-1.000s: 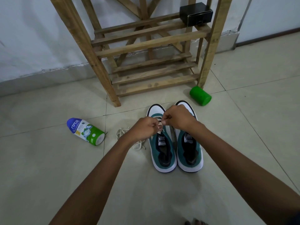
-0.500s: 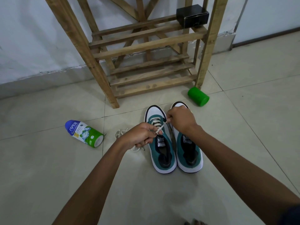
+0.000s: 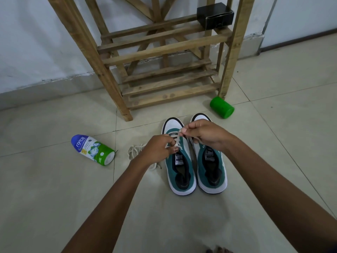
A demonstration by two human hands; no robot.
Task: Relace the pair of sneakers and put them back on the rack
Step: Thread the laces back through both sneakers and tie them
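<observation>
Two teal and white sneakers stand side by side on the tiled floor, toes toward the wooden rack (image 3: 165, 50). The left sneaker (image 3: 179, 172) has a cream lace (image 3: 176, 138) partly threaded over its tongue. My left hand (image 3: 156, 149) pinches that lace at the shoe's left side. My right hand (image 3: 204, 135) pinches the lace's other end above the toe and covers the front of the right sneaker (image 3: 212, 170), whose eyelets show no lace. A second loose lace (image 3: 134, 151) lies on the floor, partly behind my left wrist.
A white, blue and green powder bottle (image 3: 93, 149) lies on its side at the left. A green cylinder (image 3: 221, 107) lies by the rack's right leg. A black box (image 3: 215, 15) sits on the rack's upper shelf. The white wall runs behind.
My hands stayed at the left sneaker's lace; the left hand drew back and down to the shoe's left side, and the lace now stretches between both hands. The view shifted slightly.
</observation>
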